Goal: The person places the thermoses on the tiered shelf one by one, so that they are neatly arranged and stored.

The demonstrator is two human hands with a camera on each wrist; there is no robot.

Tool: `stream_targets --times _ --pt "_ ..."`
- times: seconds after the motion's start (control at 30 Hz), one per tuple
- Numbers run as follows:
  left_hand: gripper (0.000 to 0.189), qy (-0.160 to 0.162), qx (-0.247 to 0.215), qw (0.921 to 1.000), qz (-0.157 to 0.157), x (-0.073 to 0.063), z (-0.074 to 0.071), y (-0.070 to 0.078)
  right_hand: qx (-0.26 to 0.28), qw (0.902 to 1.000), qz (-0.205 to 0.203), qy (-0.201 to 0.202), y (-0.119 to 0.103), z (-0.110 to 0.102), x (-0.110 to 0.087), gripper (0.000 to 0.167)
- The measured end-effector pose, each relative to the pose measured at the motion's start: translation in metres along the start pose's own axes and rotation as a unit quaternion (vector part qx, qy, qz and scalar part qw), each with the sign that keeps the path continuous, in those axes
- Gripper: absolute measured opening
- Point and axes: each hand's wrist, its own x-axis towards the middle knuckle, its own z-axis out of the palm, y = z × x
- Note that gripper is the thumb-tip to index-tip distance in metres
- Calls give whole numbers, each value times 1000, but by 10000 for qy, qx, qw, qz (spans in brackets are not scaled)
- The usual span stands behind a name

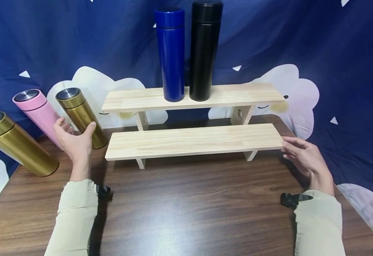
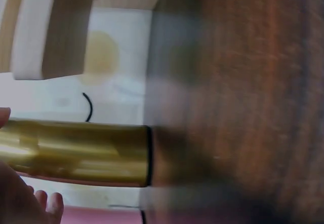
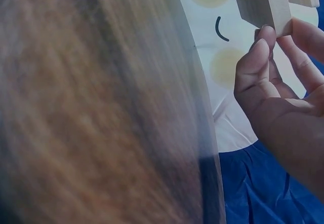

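Note:
My left hand (image 1: 77, 142) is spread around the smaller gold thermos bottle (image 1: 88, 126), thumb along its right side, other fingers to its left. In the left wrist view, fingertips (image 2: 55, 203) show between this bottle and the pink thermos bottle (image 1: 42, 117). My right hand (image 1: 308, 160) pinches the right end of the front, lower board of a two-step wooden shelf (image 1: 193, 142). In the right wrist view, its fingers lie at the board's end corner. A blue thermos bottle (image 1: 172, 57) and a black thermos bottle (image 1: 204, 57) stand upright on the upper board.
A larger gold thermos bottle (image 1: 23, 149) stands at the far left of the brown wooden table (image 1: 186, 206). Behind the table hangs a dark blue cloth (image 1: 257, 35) with white cloud shapes. The table's right edge runs just beyond my right hand.

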Motion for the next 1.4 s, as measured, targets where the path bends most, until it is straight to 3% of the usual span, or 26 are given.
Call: stream_targets --times 0.17,0.47,0.87,1.4 --pt "82 -314 119 9994 -109 1 5 -3 -28 10000 7 18 -2 -2 -1 19" --pt "83 -481 233 9985 -137 11 14 0 -191 9998 -5 -10 -5 -5 -3 19" --pt "88 -585 630 9961 -217 17 16 -9 -3 9996 -62 -262 2 -7 -3 24" --pt "80 -685 195 9971 -258 24 15 -27 -284 9993 -158 -189 0 -1 0 20"
